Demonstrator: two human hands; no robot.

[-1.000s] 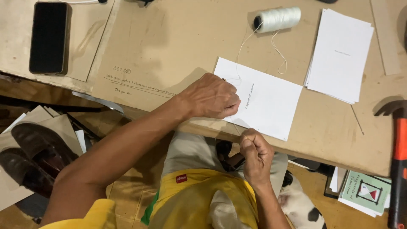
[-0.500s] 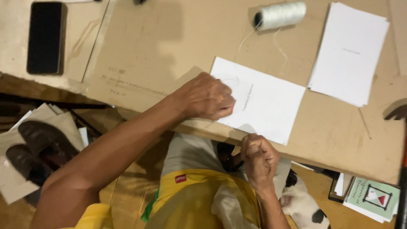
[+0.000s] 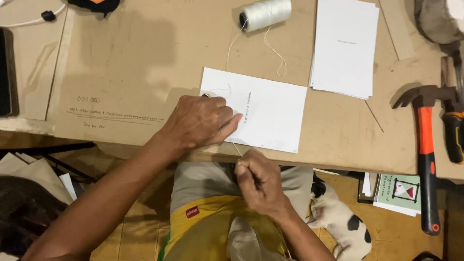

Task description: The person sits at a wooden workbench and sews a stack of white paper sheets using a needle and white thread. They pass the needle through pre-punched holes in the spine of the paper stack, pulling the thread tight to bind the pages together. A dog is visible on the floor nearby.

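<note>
**At the Table Edge: Two Hands, One Thread**

Near the front edge of the brown board lies a white booklet, folded sheets stacked flat, with a thin thread crossing its left part. That thread runs up to a white spool lying on its side at the top of the board, and down past the booklet's lower edge toward the right hand.

Pressing on the booklet's left end, the left hand is loosely curled, palm down, its fingers bent and fingertips resting on the paper. Its forearm comes in from the lower left, crossing the table edge at a slant.

Just below the edge, the right hand is closed into a near fist, thumb and forefinger pinched on the thread. Whether a needle sits in that pinch cannot be told. Its wrist bends up from the lap.

Right of the booklet sits a second stack of white paper. Farther right, a hammer with an orange and black handle lies across the board's edge.
</note>
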